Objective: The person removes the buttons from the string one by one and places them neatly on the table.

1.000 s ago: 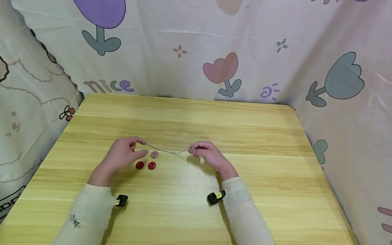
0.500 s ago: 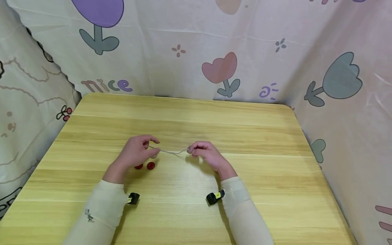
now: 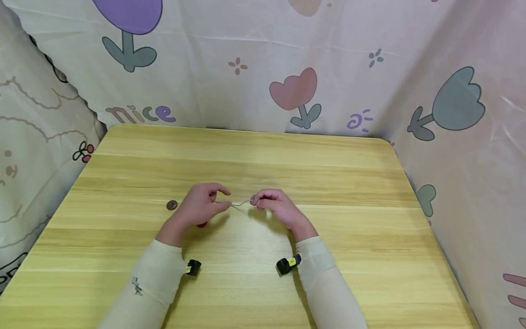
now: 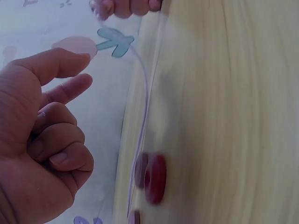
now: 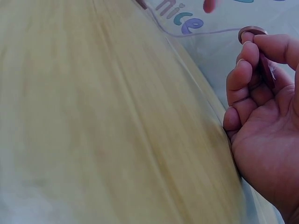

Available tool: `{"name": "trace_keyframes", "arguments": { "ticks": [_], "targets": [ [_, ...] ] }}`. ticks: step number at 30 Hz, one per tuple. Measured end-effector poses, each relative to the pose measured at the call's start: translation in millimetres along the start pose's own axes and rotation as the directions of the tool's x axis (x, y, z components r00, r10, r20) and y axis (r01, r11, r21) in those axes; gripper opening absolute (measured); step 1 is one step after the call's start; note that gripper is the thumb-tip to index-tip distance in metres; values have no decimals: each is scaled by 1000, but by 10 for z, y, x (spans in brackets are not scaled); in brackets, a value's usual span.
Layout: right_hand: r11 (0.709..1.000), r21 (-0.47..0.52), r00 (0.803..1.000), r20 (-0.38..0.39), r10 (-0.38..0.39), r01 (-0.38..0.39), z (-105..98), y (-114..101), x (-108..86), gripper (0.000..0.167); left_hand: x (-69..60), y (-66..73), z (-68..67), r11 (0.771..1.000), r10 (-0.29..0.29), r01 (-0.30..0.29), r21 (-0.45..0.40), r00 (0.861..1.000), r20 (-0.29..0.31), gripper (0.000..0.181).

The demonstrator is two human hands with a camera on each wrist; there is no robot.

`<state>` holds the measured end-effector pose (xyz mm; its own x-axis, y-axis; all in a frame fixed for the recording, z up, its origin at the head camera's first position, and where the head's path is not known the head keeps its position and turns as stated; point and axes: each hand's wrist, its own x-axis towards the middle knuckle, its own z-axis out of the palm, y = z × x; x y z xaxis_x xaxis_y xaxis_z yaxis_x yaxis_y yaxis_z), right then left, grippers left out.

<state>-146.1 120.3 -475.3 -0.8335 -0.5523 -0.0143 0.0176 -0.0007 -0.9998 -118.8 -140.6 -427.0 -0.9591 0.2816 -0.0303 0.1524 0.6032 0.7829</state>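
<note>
My right hand [image 3: 277,206] pinches a brownish button [image 5: 254,31] between thumb and forefinger, and a thin pale string [image 5: 205,32] runs from it. A second, dark red button [image 5: 266,72] shows behind the curled fingers of that hand. My left hand [image 3: 202,204] hovers just left of it, thumb and forefinger apart and the other fingers bent. In the left wrist view nothing sits between those fingers, and the string [image 4: 146,98] passes beside them. Below lies a red button [image 4: 157,179], mostly covered by the left hand in the head view, with a duller button [image 4: 141,170] beside it.
A dark brown button [image 3: 171,205] lies on the wooden table [image 3: 246,283], left of the left hand. Patterned cloth [image 3: 205,77] hangs behind the table and along both sides. A small black camera [image 3: 193,267] sticks out from the left sleeve.
My left hand has moved right, closer to the right hand, and the string no longer reaches its fingertips. The brown button at the left has come into sight. The right hand stays put.
</note>
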Motion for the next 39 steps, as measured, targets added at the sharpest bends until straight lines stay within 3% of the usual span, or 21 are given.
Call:
{"name": "trace_keyframes", "arguments": {
  "ticks": [16,25,28,32,35,39],
  "targets": [
    [1000,-7,1000,-6,1,-1,4,-6,5,15,163,155,276,998,50,-52,38,997,65,17],
    [1000,4,1000,-12,10,-10,12,-14,4,15,175,205,309,994,84,-89,65,994,69,10],
    [1000,3,1000,-10,12,-12,8,-9,3,15,167,199,305,995,90,-92,47,995,47,10],
    [1000,-7,1000,-15,4,-4,7,-14,3,14,165,188,303,990,139,-139,13,990,25,8],
    [1000,-5,1000,-16,-1,1,9,-17,2,14,168,185,311,987,162,-162,-6,986,41,8],
    [1000,2,1000,-13,0,0,6,-10,0,15,166,190,327,989,145,-144,-16,988,59,9]
  ]
}}
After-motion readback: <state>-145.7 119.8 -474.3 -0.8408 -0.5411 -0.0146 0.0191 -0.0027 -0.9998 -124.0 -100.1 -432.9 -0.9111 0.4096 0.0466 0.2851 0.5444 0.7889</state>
